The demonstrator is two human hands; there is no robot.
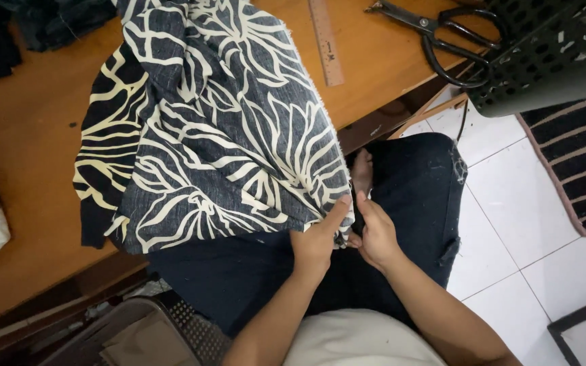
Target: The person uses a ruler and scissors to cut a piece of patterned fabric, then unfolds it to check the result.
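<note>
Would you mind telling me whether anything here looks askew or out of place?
The scissors lie at the table edge, handles poking past it beside the black basket. The patterned fabric has a frayed edge. Nothing else stands out.

even, soft indoor light, mostly sharp, edges perhaps slightly bowed by the wide lens.
</note>
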